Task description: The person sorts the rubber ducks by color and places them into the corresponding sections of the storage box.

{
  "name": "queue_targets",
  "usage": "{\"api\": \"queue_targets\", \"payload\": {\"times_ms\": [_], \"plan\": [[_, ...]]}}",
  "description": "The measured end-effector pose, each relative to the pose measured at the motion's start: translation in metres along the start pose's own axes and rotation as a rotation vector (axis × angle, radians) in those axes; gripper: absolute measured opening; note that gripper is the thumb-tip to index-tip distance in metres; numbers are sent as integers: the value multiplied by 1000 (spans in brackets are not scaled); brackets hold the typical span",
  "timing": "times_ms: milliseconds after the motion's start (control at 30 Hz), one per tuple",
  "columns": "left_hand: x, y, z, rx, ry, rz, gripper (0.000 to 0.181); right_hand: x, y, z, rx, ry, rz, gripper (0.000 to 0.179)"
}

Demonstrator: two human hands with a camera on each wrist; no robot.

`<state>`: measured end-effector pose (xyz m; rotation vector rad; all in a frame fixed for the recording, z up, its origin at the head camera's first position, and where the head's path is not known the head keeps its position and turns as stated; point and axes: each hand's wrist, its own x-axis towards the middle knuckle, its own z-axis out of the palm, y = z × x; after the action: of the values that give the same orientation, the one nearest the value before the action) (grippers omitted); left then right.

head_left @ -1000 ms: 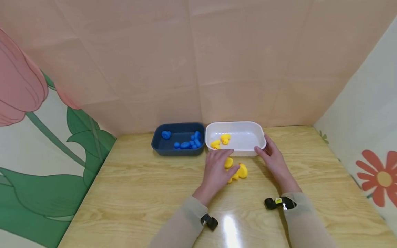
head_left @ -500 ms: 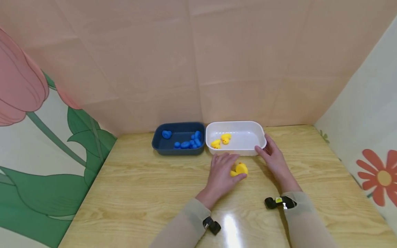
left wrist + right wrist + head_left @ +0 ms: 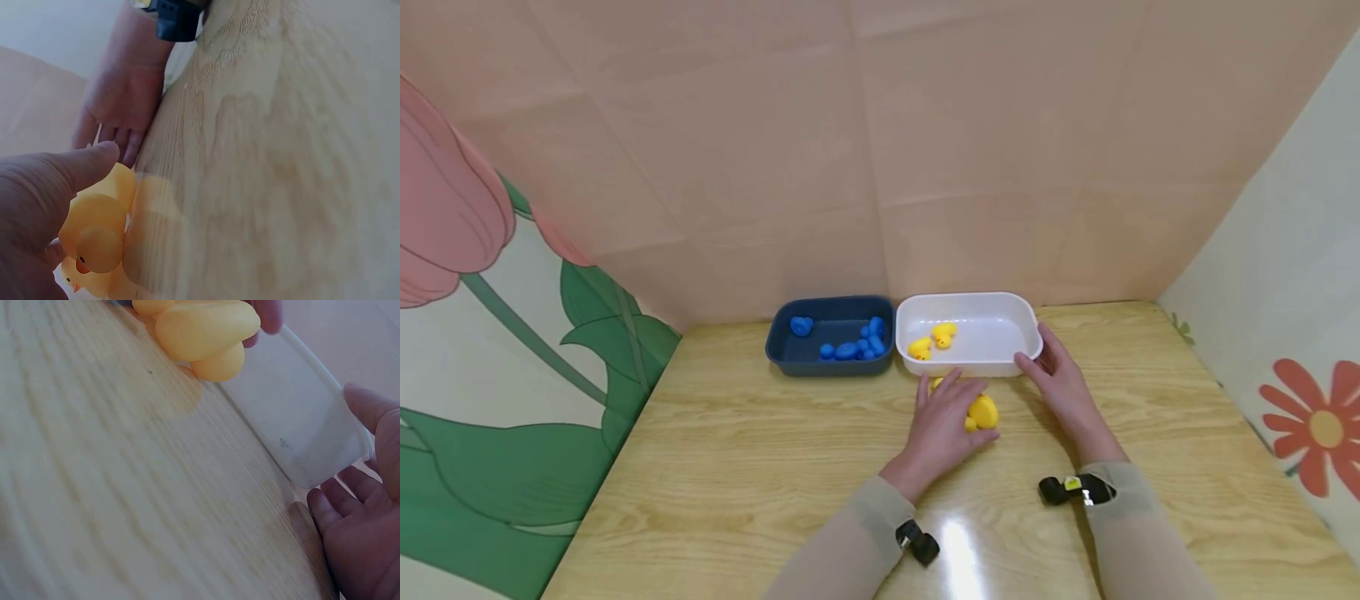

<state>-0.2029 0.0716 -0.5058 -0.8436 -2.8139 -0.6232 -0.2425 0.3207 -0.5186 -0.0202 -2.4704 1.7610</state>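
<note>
Over a group of yellow rubber ducks [image 3: 982,412] on the table, my left hand [image 3: 942,433] is spread, its thumb beside them. In the left wrist view, one duck [image 3: 100,240] faces the camera close to the thumb, with others partly hidden behind it. No firm grasp shows. My right hand [image 3: 1063,392] holds the near right corner of a white tray [image 3: 992,368], thumb at the front rim and fingers along the side. Two yellow ducks [image 3: 943,335] lie inside that tray, toward its left end. The right wrist view shows the tray's corner between thumb and fingers.
A dark blue tray [image 3: 831,368] holding several blue ducks [image 3: 847,350] stands against the white tray's left side. Behind both trays rises a pinkish-brown backdrop [image 3: 880,167]. Both stand on a wood-grain table [image 3: 737,467].
My left hand has shifted slightly right over the ducks, and its fingers have spread apart. The right hand stays at the tray's corner. The ducks in the trays have not moved.
</note>
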Motion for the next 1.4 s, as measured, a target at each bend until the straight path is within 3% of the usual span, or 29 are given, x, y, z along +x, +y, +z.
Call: {"api": "queue_targets", "payload": {"times_ms": [367,800,1133,1400], "plan": [[3,0,3,43,-17,-4,71,0,0,1,7,-1,24,96],[5,1,5,76,7,-10,55,2,4,-1,9,3,23,96],[3,2,0,59,14,-11,55,1,2,1,53,13,4,90],[-3,5,-11,19,22,-26,58,4,5,-1,13,10,26,94]]}}
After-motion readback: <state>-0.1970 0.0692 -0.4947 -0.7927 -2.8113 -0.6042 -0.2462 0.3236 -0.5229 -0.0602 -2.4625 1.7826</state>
